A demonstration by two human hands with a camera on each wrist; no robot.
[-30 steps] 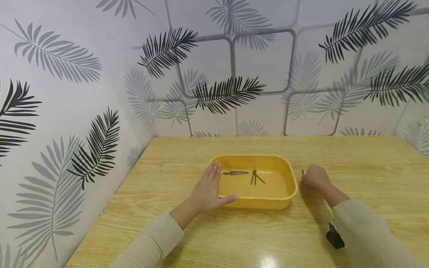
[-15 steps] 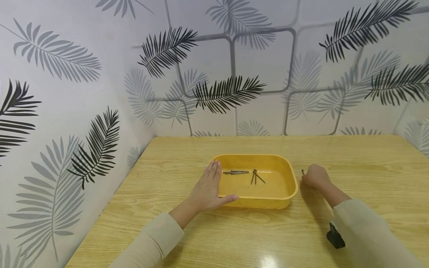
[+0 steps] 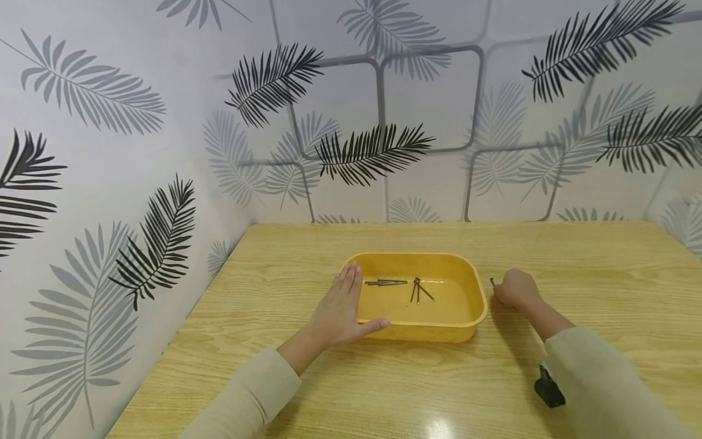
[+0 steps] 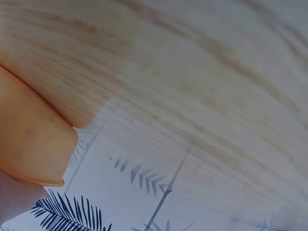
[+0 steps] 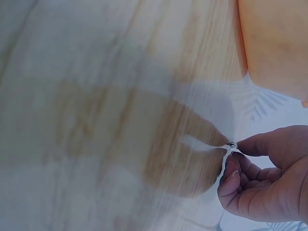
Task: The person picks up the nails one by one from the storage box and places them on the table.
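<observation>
A yellow plastic tray (image 3: 433,333) stands on the wooden table. My left hand (image 3: 336,312) rests on its left end, fingers straight along the rim and thumb stretched over the front edge. Inside the tray, several nails (image 3: 386,283) lie sideways at the left, and a few more nails (image 3: 418,291) fan out from their heads near the middle. Just right of the tray, my right hand (image 3: 517,289) pinches a nail (image 3: 492,283) close over the table, its head end showing past the fingers. In the right wrist view, only a small metal tip (image 5: 232,144) shows between thumb and forefinger.
The wooden table (image 3: 384,390) runs back to a leaf-patterned wall (image 3: 428,110), with another such wall (image 3: 82,183) along the left. A black object (image 3: 548,388) shows beneath the right sleeve (image 3: 603,378).
The nail in my right hand has tipped slightly to the left, toward the tray. My left hand, the tray and the nails inside it have stayed in place.
</observation>
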